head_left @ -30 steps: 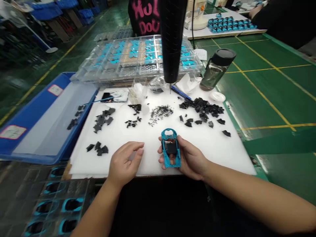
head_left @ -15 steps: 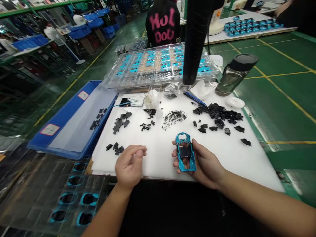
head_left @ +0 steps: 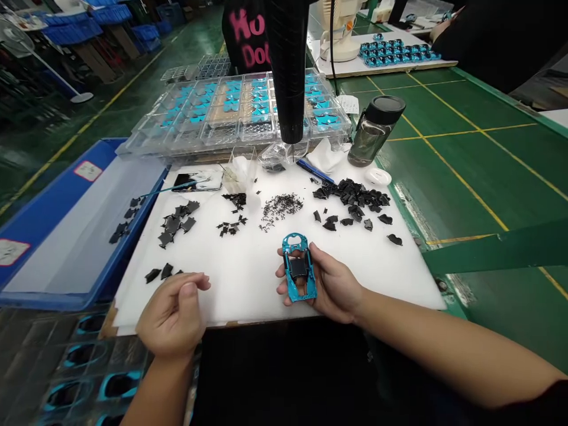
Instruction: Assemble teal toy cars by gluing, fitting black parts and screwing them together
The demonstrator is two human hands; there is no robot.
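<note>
My right hand (head_left: 333,287) grips a small teal toy-car shell (head_left: 299,267), underside up, with a black part set in its middle. It hovers over the near edge of a white work board (head_left: 248,278). My left hand (head_left: 174,312) sits at the board's near left corner with fingers curled and thumb out; nothing shows in it. A few small black plastic pieces (head_left: 160,273) lie just beyond its fingers. Further black pieces (head_left: 355,198) are heaped at the right, and a scatter of tiny black screws (head_left: 280,206) lies mid-board.
A black hanging tool (head_left: 287,71) dangles above the board's far side. Clear trays with teal parts (head_left: 235,109) stand behind. A blue bin (head_left: 57,236) is left, a dark bottle (head_left: 375,130) right, trays of shells (head_left: 84,367) bottom left. Another person in a black shirt (head_left: 244,35) stands beyond.
My left hand has drawn back leftward toward the board's near left corner, away from the shell. The right hand keeps its grip on the teal shell.
</note>
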